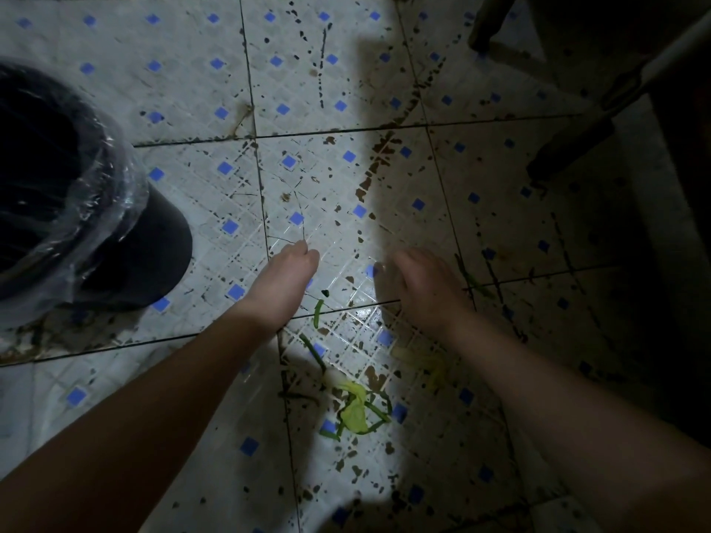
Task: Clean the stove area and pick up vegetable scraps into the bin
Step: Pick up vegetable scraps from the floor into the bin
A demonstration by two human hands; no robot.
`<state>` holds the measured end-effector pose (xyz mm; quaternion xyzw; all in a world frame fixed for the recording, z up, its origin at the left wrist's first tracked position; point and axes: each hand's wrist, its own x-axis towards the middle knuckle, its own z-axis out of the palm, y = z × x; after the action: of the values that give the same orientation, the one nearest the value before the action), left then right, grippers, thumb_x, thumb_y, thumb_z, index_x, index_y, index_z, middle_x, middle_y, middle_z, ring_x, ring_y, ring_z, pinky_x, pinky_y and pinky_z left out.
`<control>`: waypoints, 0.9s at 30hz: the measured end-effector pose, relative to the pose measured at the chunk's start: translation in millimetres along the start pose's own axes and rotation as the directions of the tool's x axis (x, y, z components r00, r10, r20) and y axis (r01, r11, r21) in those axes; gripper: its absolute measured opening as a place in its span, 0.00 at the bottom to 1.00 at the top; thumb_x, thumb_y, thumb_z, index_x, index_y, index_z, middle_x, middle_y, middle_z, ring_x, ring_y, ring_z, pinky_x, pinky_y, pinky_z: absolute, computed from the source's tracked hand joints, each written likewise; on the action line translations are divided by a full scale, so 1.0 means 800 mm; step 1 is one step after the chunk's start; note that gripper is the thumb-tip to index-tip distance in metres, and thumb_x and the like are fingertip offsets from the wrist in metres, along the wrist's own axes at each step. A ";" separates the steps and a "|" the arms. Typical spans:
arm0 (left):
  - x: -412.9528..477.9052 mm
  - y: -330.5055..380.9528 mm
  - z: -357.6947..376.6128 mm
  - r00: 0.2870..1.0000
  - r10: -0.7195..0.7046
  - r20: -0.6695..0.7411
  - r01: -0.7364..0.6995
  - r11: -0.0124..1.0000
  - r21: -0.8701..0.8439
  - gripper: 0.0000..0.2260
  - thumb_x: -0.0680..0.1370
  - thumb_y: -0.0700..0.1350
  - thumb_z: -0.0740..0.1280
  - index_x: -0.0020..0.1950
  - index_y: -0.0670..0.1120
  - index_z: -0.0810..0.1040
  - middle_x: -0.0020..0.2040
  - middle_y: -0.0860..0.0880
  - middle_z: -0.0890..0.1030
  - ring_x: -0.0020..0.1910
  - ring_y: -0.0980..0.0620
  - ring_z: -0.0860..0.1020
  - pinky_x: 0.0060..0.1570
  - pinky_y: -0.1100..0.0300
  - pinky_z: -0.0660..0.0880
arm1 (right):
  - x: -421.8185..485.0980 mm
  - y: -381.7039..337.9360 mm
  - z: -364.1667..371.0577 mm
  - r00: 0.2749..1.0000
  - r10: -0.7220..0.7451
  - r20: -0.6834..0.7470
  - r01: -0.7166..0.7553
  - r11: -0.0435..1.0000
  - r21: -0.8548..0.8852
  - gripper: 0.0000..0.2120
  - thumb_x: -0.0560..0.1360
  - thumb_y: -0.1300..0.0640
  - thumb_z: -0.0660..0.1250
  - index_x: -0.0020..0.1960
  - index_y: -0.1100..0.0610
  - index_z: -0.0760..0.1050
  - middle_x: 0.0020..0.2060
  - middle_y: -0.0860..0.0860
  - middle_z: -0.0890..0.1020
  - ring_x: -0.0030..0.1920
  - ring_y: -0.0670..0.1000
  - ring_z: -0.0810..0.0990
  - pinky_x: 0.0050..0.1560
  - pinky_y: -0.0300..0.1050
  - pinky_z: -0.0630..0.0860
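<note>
A black bin (146, 248) lined with a clear plastic bag stands on the floor at the left. Vegetable scraps lie on the dirty tiles below my hands: a short green strip (317, 311), a green stem (313, 350) and a yellow-green leaf tangle (356, 411). Pale yellow bits (417, 359) lie by my right forearm. My left hand (284, 282) reaches down to the floor with its fingertips pinched together on the tile, right of the bin; nothing shows in them. My right hand (423, 290) hovers palm down over the tiles, fingers loose, holding nothing I can see.
The floor is white tile (215, 90) with blue squares, cracked and spotted with dark grime. Dark furniture legs (569, 148) and a pale pole (669, 55) stand in shadow at the upper right. Thin green strands (475, 284) lie right of my right hand.
</note>
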<state>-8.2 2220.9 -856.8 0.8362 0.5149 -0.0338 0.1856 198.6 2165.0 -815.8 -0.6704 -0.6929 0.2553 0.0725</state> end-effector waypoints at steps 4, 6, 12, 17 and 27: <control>-0.019 0.011 0.007 0.999 0.042 -0.006 -0.042 0.999 -0.031 0.13 0.73 0.27 0.60 0.49 0.44 0.72 0.47 0.46 0.73 0.43 0.50 0.69 0.40 0.58 0.70 | -0.002 -0.001 0.002 1.000 -0.008 -0.009 0.008 1.000 -0.004 0.14 0.81 0.52 0.54 0.39 0.54 0.67 0.38 0.51 0.74 0.40 0.51 0.71 0.41 0.44 0.63; -0.028 0.015 0.013 0.997 0.076 0.010 -0.076 0.996 -0.043 0.10 0.76 0.29 0.59 0.48 0.43 0.72 0.46 0.45 0.72 0.42 0.50 0.69 0.40 0.56 0.71 | -0.004 -0.001 0.004 1.000 -0.015 -0.004 0.015 1.000 0.008 0.14 0.81 0.52 0.54 0.39 0.54 0.67 0.37 0.50 0.72 0.40 0.50 0.70 0.41 0.43 0.63; -0.039 0.020 0.020 0.991 0.132 0.024 -0.130 0.990 -0.054 0.18 0.79 0.36 0.58 0.69 0.42 0.67 0.67 0.44 0.70 0.57 0.46 0.72 0.58 0.54 0.72 | -0.006 -0.003 0.002 0.999 -0.031 -0.010 0.031 0.999 -0.011 0.13 0.80 0.54 0.55 0.40 0.57 0.70 0.38 0.53 0.75 0.40 0.52 0.72 0.41 0.44 0.64; -0.047 0.021 0.022 0.974 0.191 0.125 -0.196 0.980 0.027 0.16 0.79 0.33 0.57 0.67 0.42 0.66 0.71 0.45 0.66 0.63 0.47 0.69 0.61 0.57 0.70 | -0.014 -0.001 0.002 0.999 -0.032 0.033 0.035 0.994 -0.108 0.07 0.77 0.63 0.59 0.41 0.55 0.66 0.42 0.54 0.75 0.43 0.55 0.73 0.40 0.42 0.61; -0.067 0.018 0.026 0.975 0.138 0.174 -0.139 0.990 -0.004 0.12 0.77 0.31 0.58 0.58 0.41 0.74 0.61 0.45 0.71 0.57 0.51 0.70 0.50 0.63 0.71 | -0.031 0.032 0.001 0.973 0.208 0.103 -0.192 0.970 -0.146 0.14 0.76 0.62 0.57 0.60 0.58 0.72 0.57 0.56 0.75 0.58 0.57 0.73 0.57 0.48 0.69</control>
<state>-18.2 2162.5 -859.3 0.8647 0.4370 -0.0957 0.2283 223.7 2140.1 -821.8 -0.7240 -0.6405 0.2529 -0.0403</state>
